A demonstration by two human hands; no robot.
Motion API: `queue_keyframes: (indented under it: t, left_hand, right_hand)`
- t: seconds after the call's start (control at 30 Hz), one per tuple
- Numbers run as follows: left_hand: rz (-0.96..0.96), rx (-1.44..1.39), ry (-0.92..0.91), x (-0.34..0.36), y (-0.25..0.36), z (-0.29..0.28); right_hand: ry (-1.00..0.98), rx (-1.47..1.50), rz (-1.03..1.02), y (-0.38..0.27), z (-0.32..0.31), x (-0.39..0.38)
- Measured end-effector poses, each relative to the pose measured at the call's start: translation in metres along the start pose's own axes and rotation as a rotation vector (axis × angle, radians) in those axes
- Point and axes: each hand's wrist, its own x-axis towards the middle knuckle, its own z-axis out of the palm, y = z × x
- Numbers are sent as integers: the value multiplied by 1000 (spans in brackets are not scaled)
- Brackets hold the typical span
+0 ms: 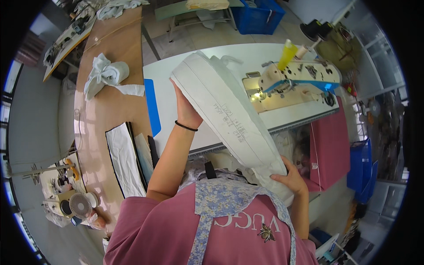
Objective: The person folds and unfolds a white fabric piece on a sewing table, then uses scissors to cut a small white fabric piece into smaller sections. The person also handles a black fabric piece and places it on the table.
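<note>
A long white bundle [221, 106], looking like stacked cut fabric with a marked line and writing on its top, slants across the front of me from upper left to lower right. My left hand [187, 108] grips its far left edge, the fingers hidden beneath. Near the bundle's lower right end, my right hand [291, 176] holds the edge with the thumb on top. Just right of the bundle stands a sewing machine [300, 77], its lamp lit, on the white sewing table [165, 132].
On the brown table [95, 132] at left lie a tied white cloth bundle [108, 75] and dark-edged fabric pieces [126, 159]. A small fan [81, 205] stands lower left. Pink cloth [331, 150] hangs at right beside blue bins [360, 170]. Another blue bin [258, 17] sits at the back.
</note>
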Motion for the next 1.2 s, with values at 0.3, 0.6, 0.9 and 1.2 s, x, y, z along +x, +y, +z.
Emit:
queue_keyframes:
  t: [0.3, 0.6, 0.9, 1.2]
  left_hand:
    - [-64, 90, 45, -65, -79, 16]
    - [-446, 280, -244, -175, -215, 44]
    - [-906, 115, -377, -176, -358, 65]
    - [-1102, 241, -193, -132, -489, 99]
  right_hand:
    - [78, 117, 107, 103, -45, -98]
    - [310, 214, 381, 257, -53, -252]
    - [570, 487, 526, 312, 20, -353]
    - [675, 611, 633, 321, 0, -372]
